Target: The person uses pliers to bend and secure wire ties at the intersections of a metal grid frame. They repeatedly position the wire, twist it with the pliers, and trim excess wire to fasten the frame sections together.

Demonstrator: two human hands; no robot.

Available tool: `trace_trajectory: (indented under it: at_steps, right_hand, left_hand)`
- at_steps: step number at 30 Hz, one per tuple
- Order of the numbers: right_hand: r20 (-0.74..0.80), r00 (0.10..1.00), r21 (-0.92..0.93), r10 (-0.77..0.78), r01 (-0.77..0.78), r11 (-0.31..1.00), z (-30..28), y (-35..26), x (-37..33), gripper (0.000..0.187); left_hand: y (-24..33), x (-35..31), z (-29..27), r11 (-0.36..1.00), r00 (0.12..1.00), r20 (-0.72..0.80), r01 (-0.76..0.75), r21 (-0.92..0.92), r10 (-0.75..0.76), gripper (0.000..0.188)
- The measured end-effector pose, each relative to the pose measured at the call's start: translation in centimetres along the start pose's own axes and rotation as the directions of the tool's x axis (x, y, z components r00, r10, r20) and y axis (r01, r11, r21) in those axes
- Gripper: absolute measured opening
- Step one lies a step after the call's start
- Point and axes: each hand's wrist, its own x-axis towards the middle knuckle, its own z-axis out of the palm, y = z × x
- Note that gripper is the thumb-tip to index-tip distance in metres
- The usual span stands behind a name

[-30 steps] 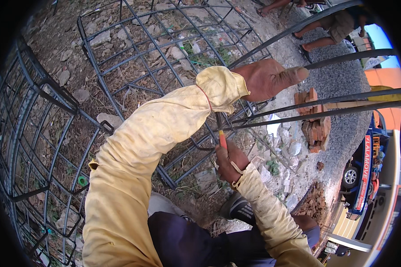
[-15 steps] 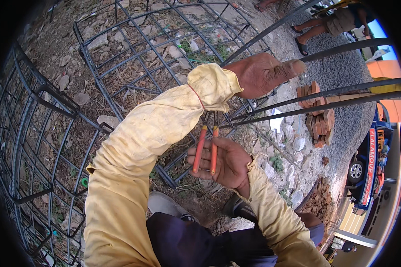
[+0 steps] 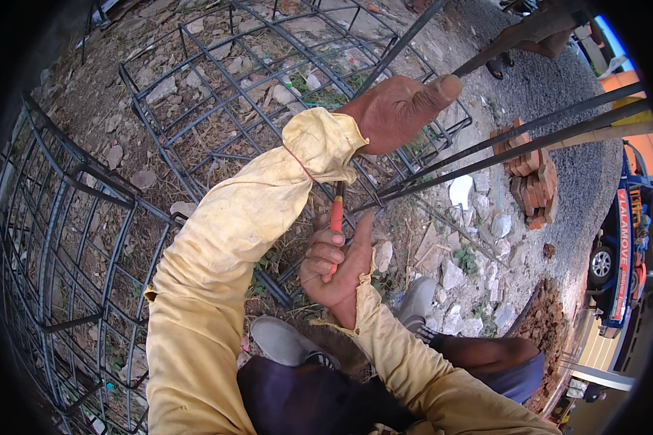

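My left hand (image 3: 395, 116) reaches across in front of me, its fingers closed around a dark steel bar (image 3: 515, 45) that runs to the upper right. Its thumb lies along the bar, and the fingertips are hidden behind the hand. Below the left cuff, my right hand (image 3: 326, 290) is closed on a pair of pliers with red-orange handles (image 3: 337, 215). The thumb points up, apart from the handles. The sleeve hides the jaws of the pliers. Beneath both hands lies a rebar cage (image 3: 163, 145), and more long bars (image 3: 479, 164) slant from it to the right.
Another rebar cage (image 3: 98, 185) stands on the left. Stacked red bricks (image 3: 535, 181) and broken rubble (image 3: 453, 275) lie to the right, with a gravel heap (image 3: 580, 177) behind them. A blue vehicle (image 3: 622, 246) is at the far right. Another person's legs (image 3: 548, 42) show at the upper right.
My right fingers have closed around the pliers' handles, which lay apart across an open palm before. My left hand has shifted slightly left and up in view, with the held bar angled more steeply.
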Motion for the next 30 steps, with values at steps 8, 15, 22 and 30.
trace_trajectory:
  at_steps: [8,15,22,30]
  right_hand:
    - [0.479,0.873,0.242,0.089,-0.228,0.943,-2.3,0.1,1.1,0.063]
    - [0.028,0.997,-0.187,-0.076,0.08,0.979,-1.3,1.0,0.3,0.045]
    - [-0.398,0.82,-0.685,-0.412,0.033,0.728,1.3,0.5,0.3,0.034]
    - [-0.217,0.775,-0.807,-0.593,0.2,0.556,0.1,1.8,2.1,0.025]
  left_hand:
    - [1.4,-0.7,0.4,0.998,1.0,-0.013,-0.006,-0.068,0.005,0.073]
    - [2.3,-1.4,0.6,0.991,0.983,-0.135,0.117,-0.071,-0.125,0.08]
    - [4.4,-1.0,1.7,0.985,0.957,-0.252,0.163,0.054,-0.144,0.076]
    - [4.8,-0.5,1.7,0.935,0.9,-0.34,0.331,0.126,-0.273,0.067]
